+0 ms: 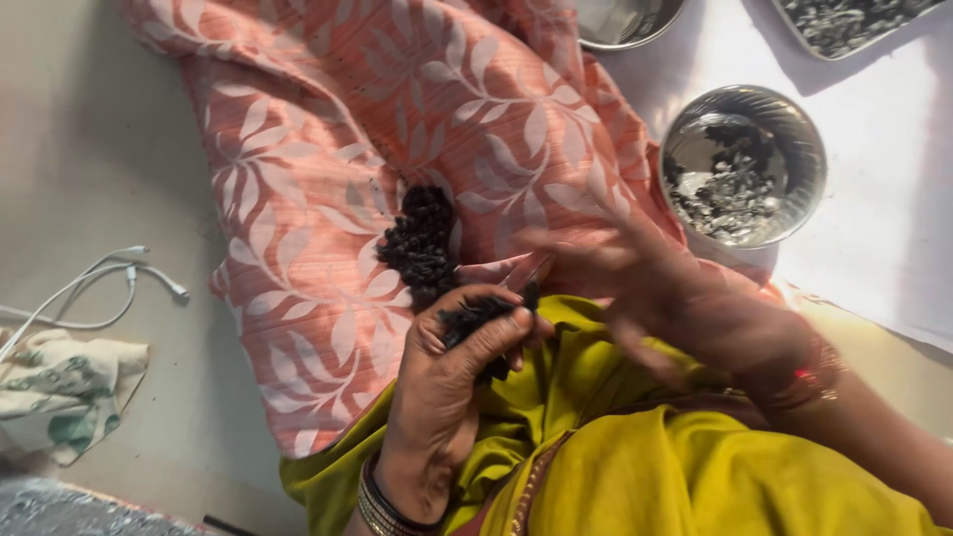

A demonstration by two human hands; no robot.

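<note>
A loose heap of small black shrivelled pieces (421, 246) lies on leaf-patterned pink cloth (328, 199), with a clump of the same dark pieces (476, 316) nearby.

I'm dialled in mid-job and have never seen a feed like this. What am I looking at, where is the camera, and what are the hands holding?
There is no machine here: a seated person works with two bare hands, and the single camera sits on their head, looking down into their lap.

The left hand grips a small bunch of dark dried bits. The right hand is blurred; its fingers meet the bunch, but I cannot tell whether it grips anything.

A pile of the same dark bits lies on a pink leaf-patterned cloth over the lap, above yellow clothing. To the right, a steel bowl holds dark pieces on a white sheet. A white cable lies on the floor to the left.
</note>
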